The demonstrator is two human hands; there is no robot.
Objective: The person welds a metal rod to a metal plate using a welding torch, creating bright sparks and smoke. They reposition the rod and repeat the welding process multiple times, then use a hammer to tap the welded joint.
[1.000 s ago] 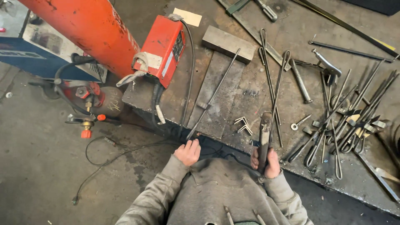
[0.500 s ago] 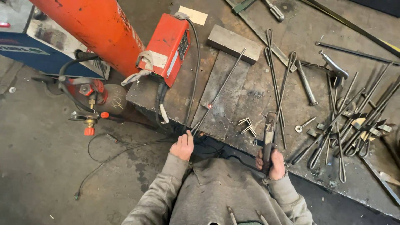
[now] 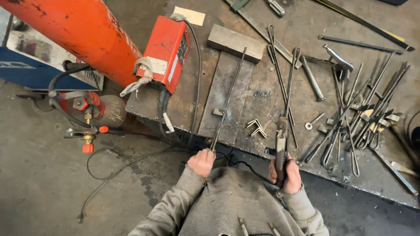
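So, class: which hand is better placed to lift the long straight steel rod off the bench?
Left. The left hand already grips the near end of the long straight steel rod; the right hand is occupied holding dark locking pliers.

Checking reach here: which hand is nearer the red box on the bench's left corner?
Left. The left hand holds a steel rod just below and right of the red box; the right hand, gripping locking pliers, sits farther right.
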